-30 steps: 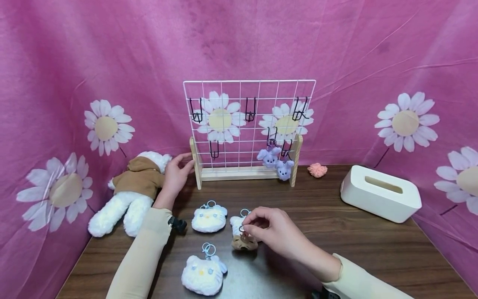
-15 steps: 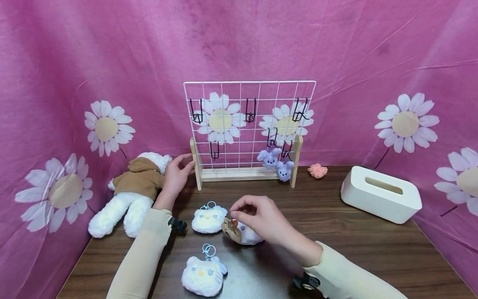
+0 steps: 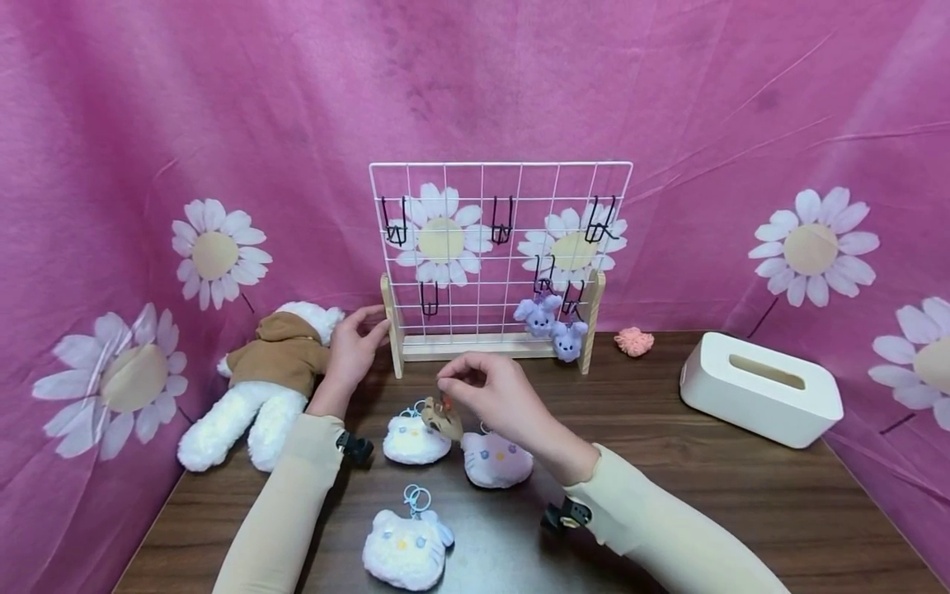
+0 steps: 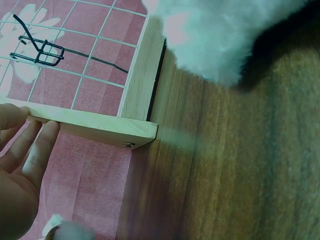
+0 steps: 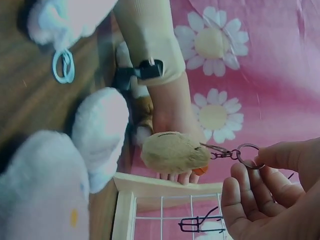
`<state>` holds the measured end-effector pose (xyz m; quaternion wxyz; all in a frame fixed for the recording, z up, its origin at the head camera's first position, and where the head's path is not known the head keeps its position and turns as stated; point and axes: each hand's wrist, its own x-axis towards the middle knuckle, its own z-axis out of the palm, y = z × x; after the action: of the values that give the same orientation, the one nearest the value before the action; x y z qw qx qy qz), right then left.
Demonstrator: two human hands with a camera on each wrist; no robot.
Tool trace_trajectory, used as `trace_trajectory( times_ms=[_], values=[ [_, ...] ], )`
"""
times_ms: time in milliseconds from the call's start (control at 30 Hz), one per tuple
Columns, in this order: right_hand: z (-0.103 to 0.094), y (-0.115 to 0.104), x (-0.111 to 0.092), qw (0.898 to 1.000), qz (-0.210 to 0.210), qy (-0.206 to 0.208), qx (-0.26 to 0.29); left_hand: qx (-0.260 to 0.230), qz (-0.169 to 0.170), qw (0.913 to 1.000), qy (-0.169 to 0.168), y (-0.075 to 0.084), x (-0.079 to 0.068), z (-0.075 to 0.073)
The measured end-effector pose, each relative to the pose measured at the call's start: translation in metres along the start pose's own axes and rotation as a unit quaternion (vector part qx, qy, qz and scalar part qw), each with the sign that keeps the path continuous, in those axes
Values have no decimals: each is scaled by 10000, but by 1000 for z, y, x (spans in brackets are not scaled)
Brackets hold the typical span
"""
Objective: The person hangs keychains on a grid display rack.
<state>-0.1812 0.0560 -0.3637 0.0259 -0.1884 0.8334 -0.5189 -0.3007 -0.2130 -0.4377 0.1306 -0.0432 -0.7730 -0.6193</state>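
A brown plush keychain (image 5: 175,152) with a bit of orange hangs from a dark metal ring (image 5: 248,156). The thumb and index finger of my right hand (image 3: 493,388) pinch that ring, above the table in front of the rack. My left hand (image 3: 355,346) touches the left wooden post (image 4: 100,125) of the white wire grid rack (image 3: 500,264) with its fingertips. Below the right hand lie white plush cat-face keychains: one (image 3: 416,437) partly covered by the brown plush, another (image 3: 499,459) beside it, and a third (image 3: 404,549) nearer the front.
Several black hooks (image 3: 501,223) sit on the grid. Two purple plush keychains (image 3: 538,316) hang at its lower right. A white plush toy in a brown hoodie (image 3: 278,363) lies at the left. A pink yarn tuft (image 3: 634,341) and a white tissue box (image 3: 760,392) are at the right.
My right hand has lifted the brown plush keychain off the white one and carried it left and toward the rack. My left hand has stayed at the post.
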Motion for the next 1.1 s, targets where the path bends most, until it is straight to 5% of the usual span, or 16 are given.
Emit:
trace_trajectory(
  times_ms=[367,633,1100],
  values=[
    [5,8,43,9992,-224,279,202,119,90,9998,95,0,1,-1],
    [8,15,66,9977,-151,627,-205,148,10,9999,53,1,4,-2],
    [12,17,90,9959,104,835,-333,74,11,10000,55,1,1,0]
  ],
)
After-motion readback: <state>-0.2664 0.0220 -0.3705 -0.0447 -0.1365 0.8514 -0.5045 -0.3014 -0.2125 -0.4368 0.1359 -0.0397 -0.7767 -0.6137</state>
